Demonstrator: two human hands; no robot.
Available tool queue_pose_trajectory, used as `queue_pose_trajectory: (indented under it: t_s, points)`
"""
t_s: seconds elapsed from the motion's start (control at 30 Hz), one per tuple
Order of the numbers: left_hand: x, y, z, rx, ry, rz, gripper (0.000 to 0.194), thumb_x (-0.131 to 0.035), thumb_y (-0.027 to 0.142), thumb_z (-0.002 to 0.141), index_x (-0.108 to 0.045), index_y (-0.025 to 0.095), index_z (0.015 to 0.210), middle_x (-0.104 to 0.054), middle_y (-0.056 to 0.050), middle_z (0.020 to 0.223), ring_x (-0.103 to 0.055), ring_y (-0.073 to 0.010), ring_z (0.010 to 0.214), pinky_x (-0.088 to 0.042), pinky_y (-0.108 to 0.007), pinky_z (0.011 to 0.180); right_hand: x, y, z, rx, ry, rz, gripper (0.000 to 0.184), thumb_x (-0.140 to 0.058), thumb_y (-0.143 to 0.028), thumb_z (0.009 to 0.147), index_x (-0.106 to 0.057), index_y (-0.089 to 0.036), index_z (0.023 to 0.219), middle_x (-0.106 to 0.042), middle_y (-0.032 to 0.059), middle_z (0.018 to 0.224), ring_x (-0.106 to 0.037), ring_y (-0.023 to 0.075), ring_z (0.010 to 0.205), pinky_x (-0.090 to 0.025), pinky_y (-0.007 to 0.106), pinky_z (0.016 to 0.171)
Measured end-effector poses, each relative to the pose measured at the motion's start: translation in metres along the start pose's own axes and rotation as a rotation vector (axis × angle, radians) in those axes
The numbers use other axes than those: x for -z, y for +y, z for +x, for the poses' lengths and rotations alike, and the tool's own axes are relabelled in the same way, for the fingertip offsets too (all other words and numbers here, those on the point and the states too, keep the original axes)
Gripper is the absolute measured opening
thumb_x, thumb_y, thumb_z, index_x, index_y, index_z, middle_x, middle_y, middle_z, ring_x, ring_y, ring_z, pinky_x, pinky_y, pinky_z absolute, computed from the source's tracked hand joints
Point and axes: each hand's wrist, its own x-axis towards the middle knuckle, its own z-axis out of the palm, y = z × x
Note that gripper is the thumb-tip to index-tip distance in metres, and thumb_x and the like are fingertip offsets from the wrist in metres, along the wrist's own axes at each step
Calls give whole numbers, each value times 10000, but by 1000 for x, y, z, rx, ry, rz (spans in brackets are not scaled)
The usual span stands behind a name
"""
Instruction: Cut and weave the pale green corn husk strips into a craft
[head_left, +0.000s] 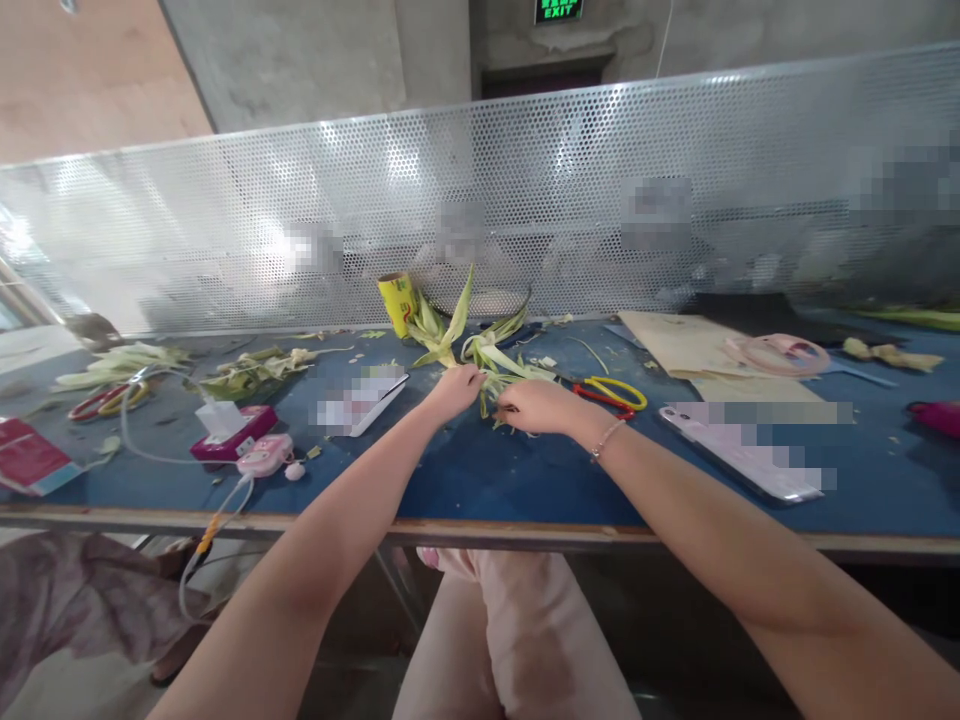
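At the middle of the blue table both my hands work close together. My left hand (456, 392) is closed at the base of a bundle of pale green corn husks (444, 340), whose pointed leaves stick up and outward. Just right of it, my right hand (546, 406) has its fingers bent in a pinch at some shredded husk strips (491, 362). The fingertips partly cover what lies between them. Scissors with red and yellow handles (615, 392) lie beyond my right wrist.
Behind the husks a yellow roll (397, 303) leans near a perforated metal screen (315, 200). Phones lie left (367, 402) and right (739, 455). Further left are a tissue pack (236, 435), a pink case with a cable (265, 455) and more husks (255, 375). Brown paper (667, 345) lies right.
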Motion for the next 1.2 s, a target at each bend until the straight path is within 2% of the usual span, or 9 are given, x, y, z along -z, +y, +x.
queue_pose_trajectory:
  t_s: [0.07,0.13,0.2,0.27,0.43,0.53,0.77,0.97,1.2]
  points:
    - [1,-1,0,-7,0,7,328,-462,225,880,-426,200,555,-506,-14,568,-552,-165,679,-399,-280,676,-1,9,2,-6,39,132,120,-549,-235,788,-632,-169,847,-679,96,896,-598,191,773,-395,277,652]
    - [0,-1,-1,-46,-5,2,312,-457,216,887,-427,199,577,-511,-14,588,-548,-162,674,-393,-282,678,-2,16,5,-49,57,333,213,-546,-195,754,-613,-158,953,-668,96,1001,-604,192,850,-429,270,705]
    - [-2,1,-2,-96,8,-7,293,-451,201,893,-424,199,601,-516,-16,611,-541,-157,670,-387,-283,677,-2,20,7,-125,71,535,240,-493,-221,797,-603,-165,1003,-665,82,1035,-608,193,908,-445,273,744]
    - [-3,3,-3,-122,35,-19,283,-447,189,895,-419,200,613,-516,-18,623,-535,-155,671,-384,-283,675,-3,18,10,-187,99,624,223,-454,-263,841,-607,-173,976,-671,73,994,-610,193,904,-444,285,760]
    - [-4,8,-4,-97,83,-58,275,-444,159,881,-414,198,610,-508,-15,624,-524,-147,672,-383,-279,671,-7,0,12,-133,159,531,85,-505,-201,815,-570,-172,860,-663,69,867,-592,170,787,-425,283,713]
    - [-2,10,-4,-82,81,-96,284,-440,150,875,-389,201,601,-499,-11,625,-510,-144,664,-378,-278,667,-11,-5,13,-157,215,502,62,-475,-154,811,-530,-181,817,-643,52,789,-569,156,715,-409,274,662]
    - [6,20,-8,19,86,-266,305,-429,193,893,-378,202,592,-468,18,567,-478,-133,620,-367,-276,667,-17,-4,18,-174,274,670,130,-350,-128,854,-411,-221,786,-553,-3,686,-528,135,620,-413,271,623]
    - [13,25,-8,90,173,-370,319,-449,165,881,-352,199,580,-415,39,549,-425,-112,584,-322,-257,602,-11,-11,17,-149,397,565,117,-358,-217,889,-384,-227,775,-509,6,730,-500,165,702,-383,293,662]
    - [14,24,-7,79,257,-421,340,-458,152,878,-337,195,563,-389,43,532,-391,-101,567,-304,-254,581,-6,-13,14,-102,442,549,165,-338,-229,910,-499,-199,888,-564,40,761,-527,185,713,-376,294,684]
